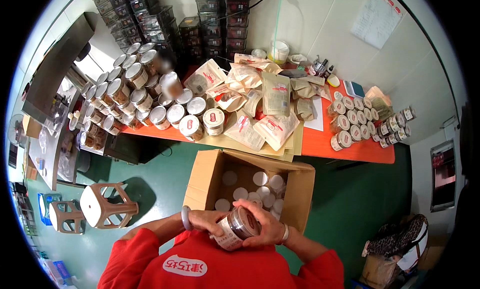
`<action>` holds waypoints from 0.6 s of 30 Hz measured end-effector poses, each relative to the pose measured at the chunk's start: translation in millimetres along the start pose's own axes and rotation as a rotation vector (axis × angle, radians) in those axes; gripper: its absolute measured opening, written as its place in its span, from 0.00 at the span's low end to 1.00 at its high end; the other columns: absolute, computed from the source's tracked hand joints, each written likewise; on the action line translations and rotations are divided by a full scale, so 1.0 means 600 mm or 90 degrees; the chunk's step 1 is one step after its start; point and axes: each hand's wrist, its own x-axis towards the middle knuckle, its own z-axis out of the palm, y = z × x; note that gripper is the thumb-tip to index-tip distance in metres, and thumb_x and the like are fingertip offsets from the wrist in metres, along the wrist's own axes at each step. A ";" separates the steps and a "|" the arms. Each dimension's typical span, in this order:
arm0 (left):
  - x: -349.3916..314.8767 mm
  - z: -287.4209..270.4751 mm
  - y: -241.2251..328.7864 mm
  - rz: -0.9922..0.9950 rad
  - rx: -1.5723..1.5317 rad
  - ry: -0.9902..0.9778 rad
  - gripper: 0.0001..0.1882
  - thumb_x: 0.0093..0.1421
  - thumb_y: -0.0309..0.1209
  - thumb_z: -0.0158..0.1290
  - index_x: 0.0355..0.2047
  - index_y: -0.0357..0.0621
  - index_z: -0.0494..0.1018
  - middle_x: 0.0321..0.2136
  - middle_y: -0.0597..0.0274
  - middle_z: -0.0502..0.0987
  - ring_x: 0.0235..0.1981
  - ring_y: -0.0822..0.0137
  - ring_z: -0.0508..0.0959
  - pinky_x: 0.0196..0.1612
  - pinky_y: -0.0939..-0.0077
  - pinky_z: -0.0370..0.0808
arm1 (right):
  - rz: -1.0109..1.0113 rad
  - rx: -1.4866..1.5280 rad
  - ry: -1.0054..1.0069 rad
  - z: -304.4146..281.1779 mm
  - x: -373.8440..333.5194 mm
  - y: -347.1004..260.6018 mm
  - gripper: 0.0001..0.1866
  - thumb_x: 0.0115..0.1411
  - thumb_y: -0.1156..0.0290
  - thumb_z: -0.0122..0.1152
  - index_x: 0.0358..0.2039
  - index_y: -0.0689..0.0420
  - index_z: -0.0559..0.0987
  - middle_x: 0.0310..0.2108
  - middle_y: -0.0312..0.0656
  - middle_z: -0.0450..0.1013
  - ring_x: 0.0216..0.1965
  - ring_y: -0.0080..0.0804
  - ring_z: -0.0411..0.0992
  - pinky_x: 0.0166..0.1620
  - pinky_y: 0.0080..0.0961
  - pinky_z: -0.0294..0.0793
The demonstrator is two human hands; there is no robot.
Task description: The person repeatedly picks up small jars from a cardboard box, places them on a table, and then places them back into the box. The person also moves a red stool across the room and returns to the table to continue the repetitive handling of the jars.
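Close to my chest I hold a clear, round jar [231, 235] with a pale printed label and dark contents, tilted over. My left hand [206, 221] is closed round its side, and a pale bangle sits on that wrist. On the other side, my right hand [267, 225] grips the jar with its fingers reaching over the upper end. Just beyond my hands stands an open cardboard box [203, 181], its flaps folded out. Loose round white lids [240, 194] lie inside it, several of them overlapping. My forearms and the jar hide the near part of the box.
An orange table [320, 148] crosses ahead, bearing lidded jars [176, 114] at left, a heap of pouches [275, 96] mid-table and more jars [341, 140] at right. Black stacked boxes [212, 24] stand behind. Plastic stools [95, 205] are on the green floor at left.
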 end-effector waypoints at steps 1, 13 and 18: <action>0.004 -0.004 -0.004 -0.020 -0.002 -0.010 0.54 0.43 0.51 0.67 0.62 0.35 0.52 0.54 0.52 0.67 0.53 0.62 0.71 0.55 0.69 0.68 | -0.047 -0.044 -0.012 0.001 0.001 0.004 0.49 0.47 0.51 0.71 0.61 0.64 0.59 0.57 0.53 0.60 0.57 0.44 0.61 0.58 0.36 0.59; 0.015 0.033 0.015 -0.036 -0.068 -0.023 0.49 0.43 0.52 0.65 0.58 0.33 0.59 0.50 0.50 0.71 0.48 0.62 0.74 0.48 0.71 0.73 | -0.148 -0.009 0.057 0.015 -0.014 -0.021 0.40 0.57 0.51 0.58 0.61 0.65 0.60 0.58 0.56 0.58 0.58 0.49 0.59 0.59 0.38 0.58; 0.008 0.083 0.094 -0.032 0.240 0.129 0.40 0.47 0.45 0.63 0.54 0.34 0.62 0.47 0.54 0.73 0.47 0.64 0.73 0.51 0.71 0.70 | -0.023 -0.044 0.175 0.042 -0.024 -0.039 0.33 0.61 0.62 0.54 0.62 0.64 0.59 0.58 0.55 0.58 0.58 0.49 0.59 0.60 0.36 0.58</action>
